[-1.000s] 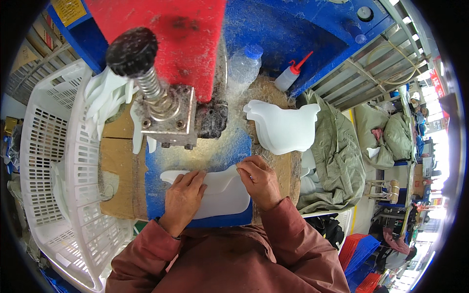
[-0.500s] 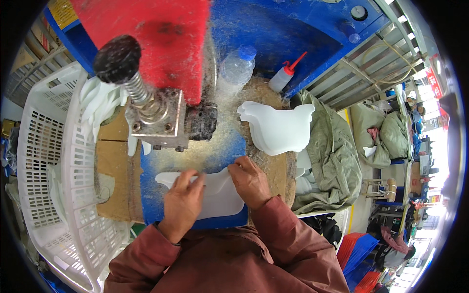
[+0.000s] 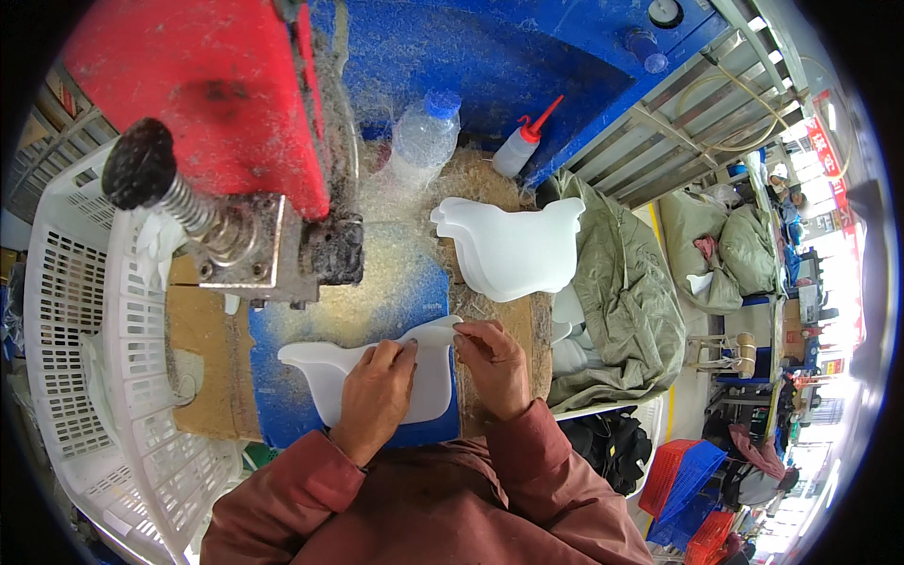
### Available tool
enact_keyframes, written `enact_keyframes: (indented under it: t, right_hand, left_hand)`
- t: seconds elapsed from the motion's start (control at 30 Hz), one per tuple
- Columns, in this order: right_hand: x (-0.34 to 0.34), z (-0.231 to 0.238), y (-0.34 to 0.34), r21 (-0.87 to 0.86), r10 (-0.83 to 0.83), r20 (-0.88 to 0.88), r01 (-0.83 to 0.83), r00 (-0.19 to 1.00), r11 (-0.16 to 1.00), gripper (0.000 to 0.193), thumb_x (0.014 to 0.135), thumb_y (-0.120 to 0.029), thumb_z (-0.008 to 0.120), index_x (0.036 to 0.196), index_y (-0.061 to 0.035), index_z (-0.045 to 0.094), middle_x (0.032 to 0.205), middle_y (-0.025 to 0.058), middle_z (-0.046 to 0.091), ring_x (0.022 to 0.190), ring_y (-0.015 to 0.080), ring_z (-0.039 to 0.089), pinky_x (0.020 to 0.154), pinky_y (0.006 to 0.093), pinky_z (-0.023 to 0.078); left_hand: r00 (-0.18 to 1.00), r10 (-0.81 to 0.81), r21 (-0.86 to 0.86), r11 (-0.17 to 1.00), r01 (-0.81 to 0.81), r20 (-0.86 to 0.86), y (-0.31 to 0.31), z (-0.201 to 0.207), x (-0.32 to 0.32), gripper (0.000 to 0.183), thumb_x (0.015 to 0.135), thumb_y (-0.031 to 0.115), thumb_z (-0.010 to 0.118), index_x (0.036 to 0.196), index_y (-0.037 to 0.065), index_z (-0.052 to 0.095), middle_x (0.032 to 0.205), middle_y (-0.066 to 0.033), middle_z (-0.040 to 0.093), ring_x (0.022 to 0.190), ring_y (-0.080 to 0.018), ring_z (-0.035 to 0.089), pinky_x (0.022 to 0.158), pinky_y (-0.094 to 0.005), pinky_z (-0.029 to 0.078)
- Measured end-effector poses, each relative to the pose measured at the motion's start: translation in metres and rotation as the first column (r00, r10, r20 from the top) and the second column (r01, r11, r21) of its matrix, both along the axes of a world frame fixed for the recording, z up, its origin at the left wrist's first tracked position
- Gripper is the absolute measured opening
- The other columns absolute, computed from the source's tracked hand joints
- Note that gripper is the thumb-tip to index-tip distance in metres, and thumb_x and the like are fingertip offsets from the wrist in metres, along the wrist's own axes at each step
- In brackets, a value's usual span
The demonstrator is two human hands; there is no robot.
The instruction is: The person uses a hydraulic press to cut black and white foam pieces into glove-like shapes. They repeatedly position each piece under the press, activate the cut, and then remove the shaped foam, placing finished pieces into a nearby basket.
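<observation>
A flat white cut-out piece with wing-like ends lies on a blue board in front of me. My left hand rests over its middle, fingertips closed together at the upper edge. With thumb and fingers, my right hand pinches its right upper tip. A curved white strip shows along the edge between the hands; I cannot tell whether it is a fold or a second layer. Beyond my right hand sits a stack of similar white pieces.
A red machine head with a black knob overhangs at upper left. White plastic baskets stand left. Behind are a clear bottle and a red-tipped squeeze bottle. Green cloth partly covers more white pieces at right.
The view has shifted, so the machine and bench sit further left. My left fingers have come together on the white piece's upper edge, closer to my right hand.
</observation>
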State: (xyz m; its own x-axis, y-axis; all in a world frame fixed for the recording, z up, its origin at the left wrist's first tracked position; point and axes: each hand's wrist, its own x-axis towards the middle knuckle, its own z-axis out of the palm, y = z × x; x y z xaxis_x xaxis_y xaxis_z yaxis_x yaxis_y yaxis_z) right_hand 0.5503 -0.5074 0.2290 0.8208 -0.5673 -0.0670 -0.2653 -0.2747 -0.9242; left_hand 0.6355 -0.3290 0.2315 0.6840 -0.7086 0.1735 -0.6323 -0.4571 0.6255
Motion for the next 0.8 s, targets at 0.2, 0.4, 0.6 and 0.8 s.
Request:
enact_keyframes:
  t: [0.2, 0.4, 0.6, 0.8]
  right_hand:
    - [0.011, -0.016, -0.006, 0.037, -0.049, 0.016, 0.048, 0.999, 0.998, 0.017, 0.093, -0.002, 0.072, 0.109, -0.0036, 0.072, 0.096, 0.0106, 0.068, 0.083, 0.0207, 0.069, 0.075, 0.0308, 0.055]
    - [0.020, -0.018, -0.009, -0.152, -0.007, 0.060, 0.016, 0.998, 0.988, 0.013, 0.091, -0.001, 0.073, 0.104, -0.0046, 0.072, 0.094, 0.0100, 0.068, 0.081, 0.0215, 0.069, 0.074, 0.0320, 0.055]
    - [0.024, -0.016, -0.010, -0.195, 0.022, 0.033, -0.016, 0.999, 0.981, 0.011, 0.091, 0.002, 0.072, 0.101, -0.0017, 0.072, 0.093, 0.0074, 0.066, 0.080, 0.0153, 0.065, 0.073, 0.0286, 0.052]
    - [0.024, -0.012, -0.009, -0.281, -0.020, -0.018, 0.014, 1.000, 0.960, 0.010, 0.090, -0.004, 0.075, 0.099, -0.0020, 0.069, 0.093, 0.0107, 0.067, 0.078, 0.0218, 0.066, 0.070, 0.0324, 0.052]
  left_hand:
    - [1.000, 0.008, -0.006, 1.000, -0.008, -0.007, 0.000, 0.001, 0.000, 0.029, 0.091, 0.006, 0.069, 0.120, 0.001, 0.069, 0.102, -0.0101, 0.062, 0.094, -0.0312, 0.066, 0.079, -0.0410, 0.058]
    - [0.999, 0.023, -0.004, 1.000, -0.023, -0.036, -0.001, 0.002, -0.001, 0.032, 0.088, 0.005, 0.071, 0.119, 0.001, 0.070, 0.103, -0.0111, 0.063, 0.096, -0.0330, 0.066, 0.080, -0.0423, 0.057]
    - [1.000, 0.011, 0.010, 1.000, -0.010, -0.022, 0.000, 0.002, 0.000, 0.032, 0.089, 0.006, 0.070, 0.121, 0.001, 0.069, 0.103, -0.0101, 0.062, 0.095, -0.0313, 0.066, 0.082, -0.0407, 0.057]
    - [1.000, 0.008, 0.012, 1.000, -0.008, -0.028, -0.001, 0.003, 0.000, 0.033, 0.088, 0.005, 0.072, 0.121, 0.001, 0.069, 0.103, -0.0102, 0.062, 0.095, -0.0313, 0.066, 0.082, -0.0407, 0.057]
